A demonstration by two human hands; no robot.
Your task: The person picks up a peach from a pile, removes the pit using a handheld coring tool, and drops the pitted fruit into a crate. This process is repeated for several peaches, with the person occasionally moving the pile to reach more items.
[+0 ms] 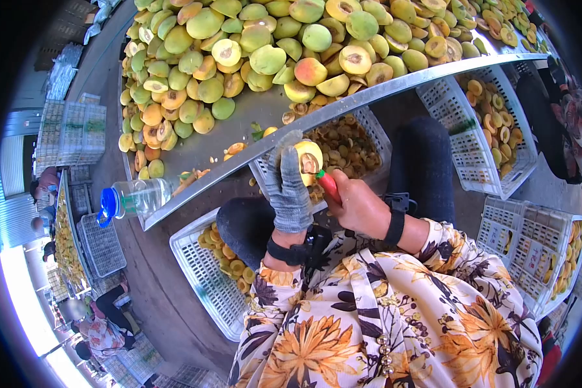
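Observation:
My left hand (287,187), in a grey knitted glove, holds a halved yellow fruit (308,157) with its cut face and brown pit hollow turned to the right. My bare right hand (362,205) is closed around the red handle of a small tool (328,185). The tool's tip meets the fruit near its pit hollow. Both hands are just below the metal rim of the table (343,105), over a white crate (377,129) of small brown and orange pieces.
Green and yellow fruit (268,59) is heaped on the table. A blue-capped plastic bottle (142,197) lies at its left corner. White crates of fruit stand at my lower left (200,284) and right (459,123). Other people (103,333) sit at far left.

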